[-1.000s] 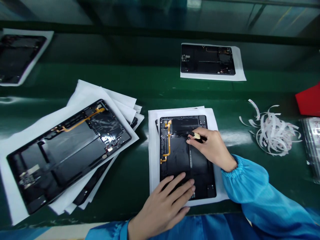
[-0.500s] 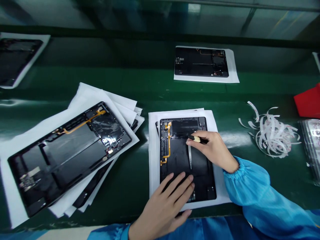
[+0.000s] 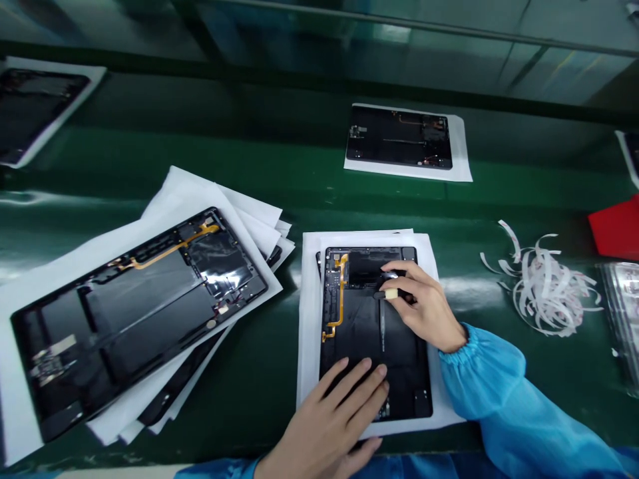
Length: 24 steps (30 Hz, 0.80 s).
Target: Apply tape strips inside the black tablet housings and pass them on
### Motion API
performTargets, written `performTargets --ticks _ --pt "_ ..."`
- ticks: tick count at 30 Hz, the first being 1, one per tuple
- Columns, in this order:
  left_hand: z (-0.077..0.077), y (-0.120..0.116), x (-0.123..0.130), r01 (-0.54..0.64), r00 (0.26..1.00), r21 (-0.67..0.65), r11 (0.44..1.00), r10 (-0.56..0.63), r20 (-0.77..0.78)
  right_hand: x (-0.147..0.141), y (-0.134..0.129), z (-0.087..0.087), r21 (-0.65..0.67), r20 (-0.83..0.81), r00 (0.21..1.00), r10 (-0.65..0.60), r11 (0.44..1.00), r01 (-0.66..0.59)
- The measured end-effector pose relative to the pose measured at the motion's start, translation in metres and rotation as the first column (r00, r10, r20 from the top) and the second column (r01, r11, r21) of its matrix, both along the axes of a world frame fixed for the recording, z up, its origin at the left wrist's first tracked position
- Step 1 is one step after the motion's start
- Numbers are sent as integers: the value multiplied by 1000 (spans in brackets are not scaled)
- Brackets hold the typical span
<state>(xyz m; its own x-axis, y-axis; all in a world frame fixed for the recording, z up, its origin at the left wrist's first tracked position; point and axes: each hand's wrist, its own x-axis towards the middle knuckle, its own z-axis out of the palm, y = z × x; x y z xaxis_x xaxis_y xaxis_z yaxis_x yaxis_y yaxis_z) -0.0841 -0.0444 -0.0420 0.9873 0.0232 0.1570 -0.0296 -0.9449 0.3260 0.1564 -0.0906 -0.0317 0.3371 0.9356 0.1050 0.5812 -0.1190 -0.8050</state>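
An opened tablet housing (image 3: 357,332) with black insides lies on white sheets in front of me. An orange flex cable (image 3: 341,299) runs down its left side. A thin grey strip (image 3: 383,326) lies along its middle. My left hand (image 3: 334,412) rests flat over the housing's lower left, fingers spread. My right hand (image 3: 424,303) is over the upper right part, holding a small black tool with a cream-coloured band (image 3: 391,293) close to the strip's upper end. Its forefinger reaches toward the dark upper section; what the fingertip touches is unclear.
To the left, another opened tablet (image 3: 144,313) tops a fanned stack with white sheets (image 3: 174,193). More tablets lie farther back, including one tablet (image 3: 399,143) beyond mine. On the right are a heap of white peeled strips (image 3: 552,289), a red bin (image 3: 619,226) and clear plastic trays (image 3: 624,306).
My right hand has shifted slightly, and the black tool has turned, its dark end now pointing left. The forefinger has lifted away from the tool. My left hand stays on the housing.
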Motion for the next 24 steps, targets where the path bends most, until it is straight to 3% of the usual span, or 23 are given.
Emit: performTargets --ticks 24 --pt "0 -1 2 -17 999 -6 1000 17 35 0 1 -9 63 -35 999 23 998 -21"
